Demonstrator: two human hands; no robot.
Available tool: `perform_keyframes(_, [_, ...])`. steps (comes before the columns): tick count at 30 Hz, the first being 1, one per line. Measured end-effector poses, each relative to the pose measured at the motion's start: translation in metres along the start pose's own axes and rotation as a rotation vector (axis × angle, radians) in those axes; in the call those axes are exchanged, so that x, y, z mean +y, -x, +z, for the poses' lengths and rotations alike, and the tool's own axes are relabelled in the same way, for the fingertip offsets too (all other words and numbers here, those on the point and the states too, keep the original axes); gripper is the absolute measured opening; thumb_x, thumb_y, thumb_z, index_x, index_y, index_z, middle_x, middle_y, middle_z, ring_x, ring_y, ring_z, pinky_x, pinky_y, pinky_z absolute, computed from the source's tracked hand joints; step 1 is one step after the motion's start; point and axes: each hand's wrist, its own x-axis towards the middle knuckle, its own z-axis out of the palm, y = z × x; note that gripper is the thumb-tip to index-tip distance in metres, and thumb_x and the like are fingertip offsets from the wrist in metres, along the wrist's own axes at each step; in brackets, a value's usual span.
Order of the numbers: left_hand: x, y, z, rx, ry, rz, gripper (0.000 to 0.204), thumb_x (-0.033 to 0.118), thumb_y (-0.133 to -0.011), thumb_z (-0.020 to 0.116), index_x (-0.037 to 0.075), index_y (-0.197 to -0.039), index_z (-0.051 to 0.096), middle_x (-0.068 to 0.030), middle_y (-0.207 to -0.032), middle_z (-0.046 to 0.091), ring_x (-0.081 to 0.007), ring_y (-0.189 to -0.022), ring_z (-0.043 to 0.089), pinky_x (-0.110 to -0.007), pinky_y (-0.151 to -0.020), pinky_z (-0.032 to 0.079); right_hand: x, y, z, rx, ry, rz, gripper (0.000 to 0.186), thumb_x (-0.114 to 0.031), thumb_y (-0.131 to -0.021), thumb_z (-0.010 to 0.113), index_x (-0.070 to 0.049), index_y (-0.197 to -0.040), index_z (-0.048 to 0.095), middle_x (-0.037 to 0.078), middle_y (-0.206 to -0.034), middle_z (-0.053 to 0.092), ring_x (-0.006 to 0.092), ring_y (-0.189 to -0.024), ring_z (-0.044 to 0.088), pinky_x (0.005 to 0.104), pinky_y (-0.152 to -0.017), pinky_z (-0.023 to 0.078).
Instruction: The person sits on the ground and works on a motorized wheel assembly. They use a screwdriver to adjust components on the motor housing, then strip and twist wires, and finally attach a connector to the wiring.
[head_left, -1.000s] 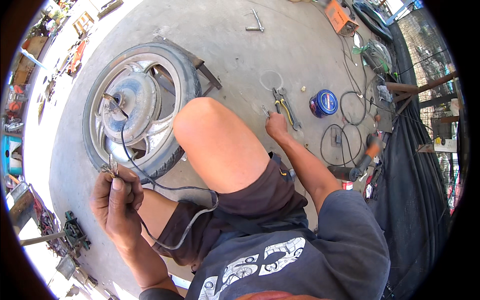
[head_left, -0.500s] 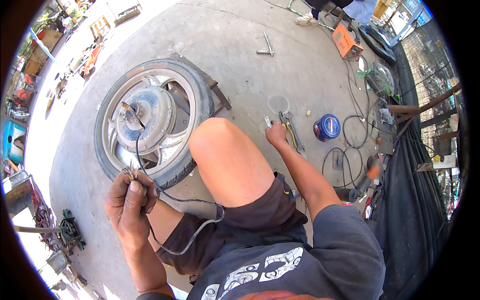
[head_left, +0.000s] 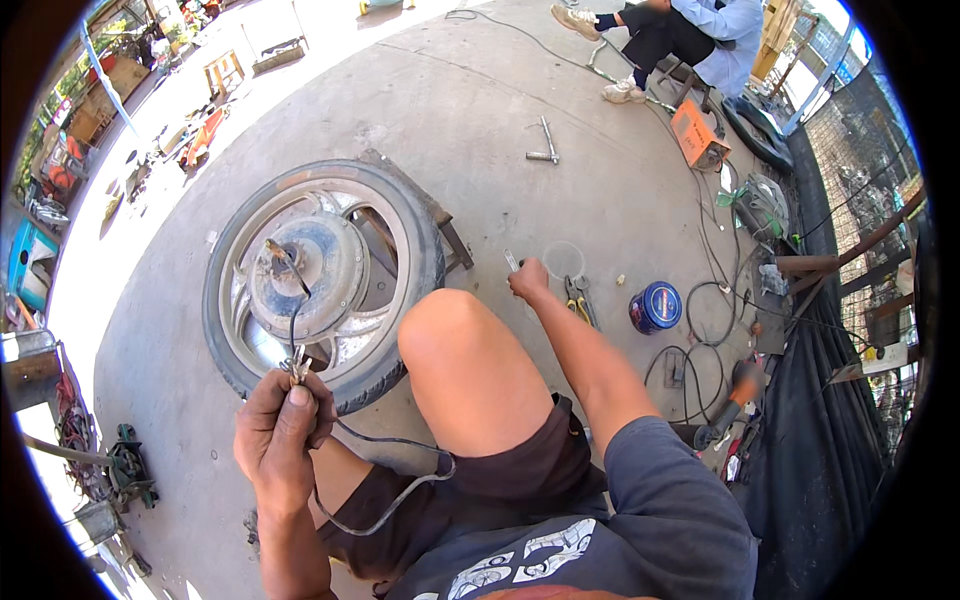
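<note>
My left hand (head_left: 287, 425) is closed in a pinch round the end of a dark cable (head_left: 385, 437), and bare wire ends (head_left: 298, 364) stick up above its fingertips. The cable hangs in a loop over my lap; a dark lead also runs to the hub of a wheel with a tyre (head_left: 225, 345), lying flat on a low stand. Above the floor, my right hand (head_left: 530, 279) grips a slim silver tool (head_left: 511, 260), too small to tell its kind. Close by it lie yellow-handled pliers (head_left: 575, 300) and a wrench (head_left: 588, 302).
A blue round tin (head_left: 656, 308) stands to the right, near looped cables (head_left: 712, 300) and an angle grinder (head_left: 735, 400). Farther off are an orange box-shaped machine (head_left: 699, 137), a T-shaped metal tool (head_left: 545, 142) and a seated person (head_left: 690, 40). Dark netting (head_left: 800, 420) hangs along the right.
My right hand has lifted away from the pliers and moved left with the silver tool. The left hand keeps its pinch on the cable. The view has shifted, showing more of the seated person.
</note>
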Motion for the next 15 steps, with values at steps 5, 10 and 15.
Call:
perform_keyframes(5, [-0.007, -0.001, 0.0, 0.008, 0.003, 0.016, 0.024, 0.021, -0.099, 0.054, -0.002, -0.093, 0.058, -0.0058, -0.071, 0.057, -0.0062, -0.054, 0.04, -0.02, -0.049, 0.03, 0.022, -0.009, 0.017, 0.129, 0.031, -0.019, 0.013, -0.007, -0.074, 0.066, 0.005, -0.079, 0.069, 0.017, -0.07, 0.069, 0.0249, -0.061, 0.07, 0.0378, -0.06, 0.055])
perform_keyframes(10, [-0.007, -0.001, -0.002, 0.002, -0.017, 0.028, 0.026, 0.023, -0.099, 0.054, -0.002, -0.094, 0.058, -0.0068, -0.071, 0.056, -0.0066, -0.053, 0.04, -0.02, -0.048, 0.029, 0.024, 0.003, 0.015, 0.005, -0.117, 0.105, 0.019, -0.008, -0.075, 0.064, 0.003, -0.089, 0.071, 0.026, -0.098, 0.069, 0.0398, -0.098, 0.067, 0.0439, -0.084, 0.052])
perform_keyframes(15, [-0.007, -0.002, 0.001, 0.005, -0.026, 0.041, 0.027, 0.023, -0.098, 0.054, -0.003, -0.093, 0.058, -0.0074, -0.07, 0.056, -0.0066, -0.053, 0.039, -0.02, -0.048, 0.028, 0.028, 0.014, 0.01, 0.133, -0.21, 0.118, 0.021, -0.009, -0.072, 0.065, 0.002, -0.089, 0.071, 0.026, -0.094, 0.069, 0.0403, -0.095, 0.067, 0.0442, -0.083, 0.052])
